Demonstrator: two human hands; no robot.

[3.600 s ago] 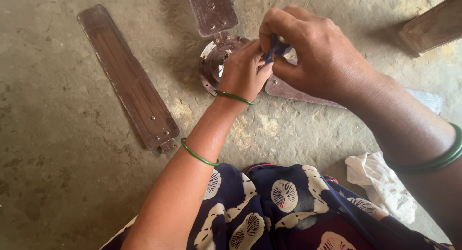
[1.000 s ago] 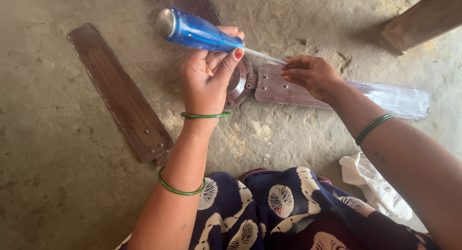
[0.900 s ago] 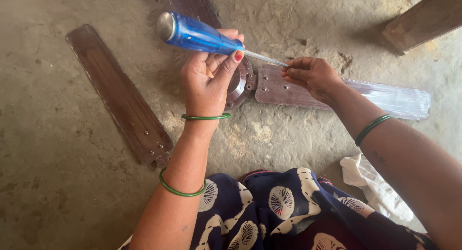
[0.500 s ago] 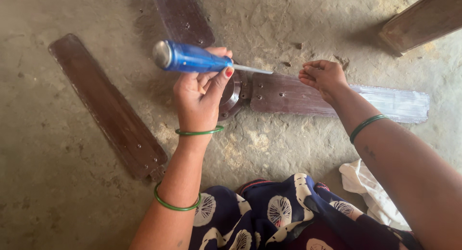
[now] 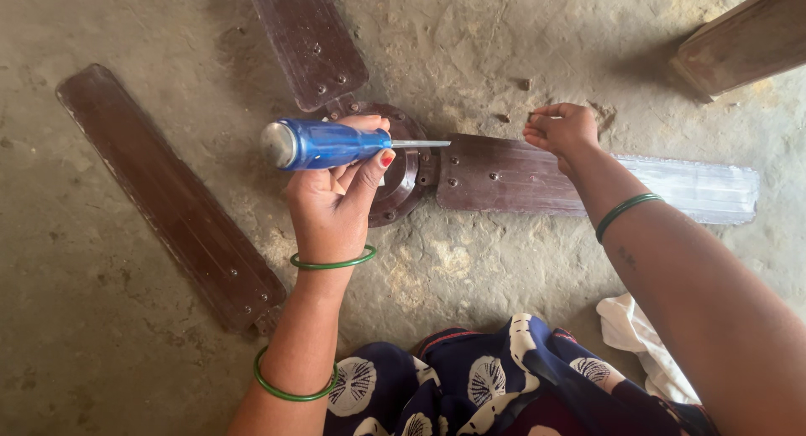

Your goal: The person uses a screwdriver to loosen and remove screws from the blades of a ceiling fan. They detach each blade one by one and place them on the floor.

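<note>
- The left hand (image 5: 336,202) is wrapped around a blue-handled screwdriver (image 5: 336,144), held level above the round brown fan hub (image 5: 405,169) on the concrete floor (image 5: 101,352).
- The right hand (image 5: 561,130) has its fingertips pinched together over the far edge of the attached fan blade (image 5: 512,175); whether they hold anything I cannot tell.
- 1 loose blade (image 5: 159,192) lies apart to the left.
</note>
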